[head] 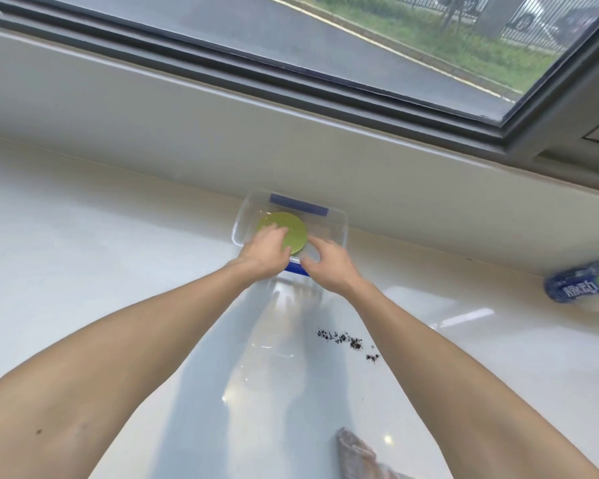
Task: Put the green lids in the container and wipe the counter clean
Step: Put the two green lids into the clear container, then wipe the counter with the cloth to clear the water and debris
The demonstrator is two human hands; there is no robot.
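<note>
Both hands were out at the far edge of the white glossy tabletop, over a clear rectangular plastic container with blue clips that sat against the beige backsplash below the window.

Left hand: fingers curled over the near-left edge of a round flat green plastic lid, gripping it. The lid was inside the container's outline, its left half, tilted a bit. Whether it rested on the container floor or was held just above it could not be told. Only one lid was visible as such; any stacked under it could not be made out.

Right hand: just right of the lid, at the container's near rim. Fingers loosely bent, slightly spread, fingertips close to the lid's right edge. Contact with lid or rim could not be told; it pinched nothing visible.

The two hands were near each other, with the lid between and just beyond them.

Behind the right hand, along the inner side of the right forearm, a scatter of small dark crumbs lay on the tabletop. Further back toward the person, a crumpled grey cloth lay at the bottom edge, apart from both hands. Far to the right of the right hand lay a blue-labelled plastic bottle, on its side near the backsplash.
</note>
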